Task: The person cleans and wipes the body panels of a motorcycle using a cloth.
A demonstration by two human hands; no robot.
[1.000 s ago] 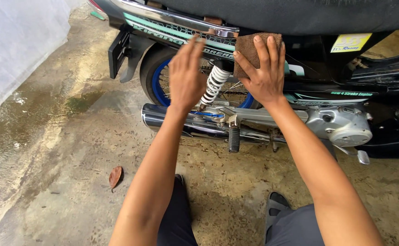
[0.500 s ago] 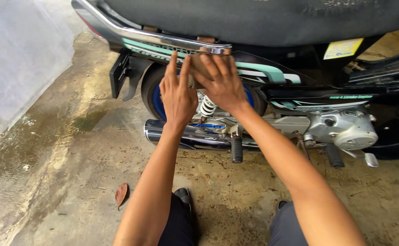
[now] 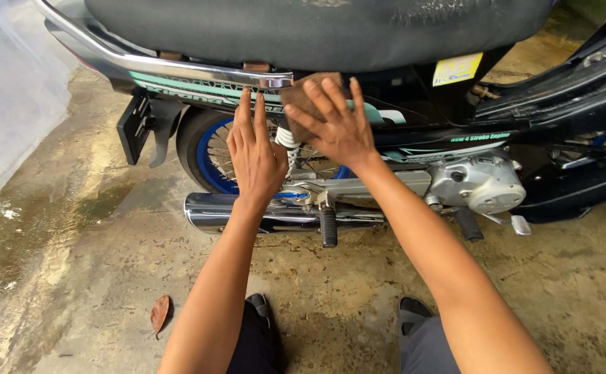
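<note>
The right hand (image 3: 334, 125) presses a brown cloth (image 3: 301, 93) flat against the motorcycle's side panel (image 3: 199, 88), just below the chrome grab rail (image 3: 178, 66) and the black seat (image 3: 317, 28). Its fingers are spread wide over the rag — an open, flat-palmed grip that pins the cloth to the bodywork rather than closing around it. The left hand (image 3: 254, 152) holds nothing: its fingers point straight up and close together, the palm facing the rear wheel (image 3: 209, 149) and shock spring (image 3: 287, 138); whether it touches the bike I cannot tell.

Judging by this, the wiping is in mid-course: the cloth sits high on the panel, while the exhaust pipe (image 3: 247, 211), engine casing (image 3: 483, 183) and lower parts show no sign either way of having been wiped. Both arms reach forward, nearly straight, over wet concrete floor (image 3: 74, 228) — a dry leaf (image 3: 160, 313) lies by the left knee.
</note>
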